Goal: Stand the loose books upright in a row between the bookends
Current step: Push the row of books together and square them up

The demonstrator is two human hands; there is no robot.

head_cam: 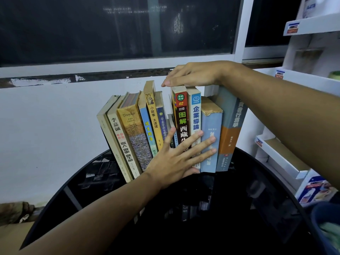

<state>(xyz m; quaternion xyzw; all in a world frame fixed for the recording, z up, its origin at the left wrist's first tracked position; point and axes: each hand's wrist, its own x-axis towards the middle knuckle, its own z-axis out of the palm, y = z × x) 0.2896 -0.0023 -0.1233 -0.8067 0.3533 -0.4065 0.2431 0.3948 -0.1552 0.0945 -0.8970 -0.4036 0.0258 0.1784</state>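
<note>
Books [137,129] upright; left hand [171,160] fingers [207,141] splayed against them; right hand [195,75] flat atop.

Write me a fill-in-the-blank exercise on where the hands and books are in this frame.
1. The left hand presses spread, straight fingers against the ____ of the books.
2. The right hand lies flat on the ____ of the red-and-black book.
3. The row stands on a round ____ table.
4. The ochre book bears the Latin-letter title ____.

Missing words: spines; top; black; Troyka.
</note>
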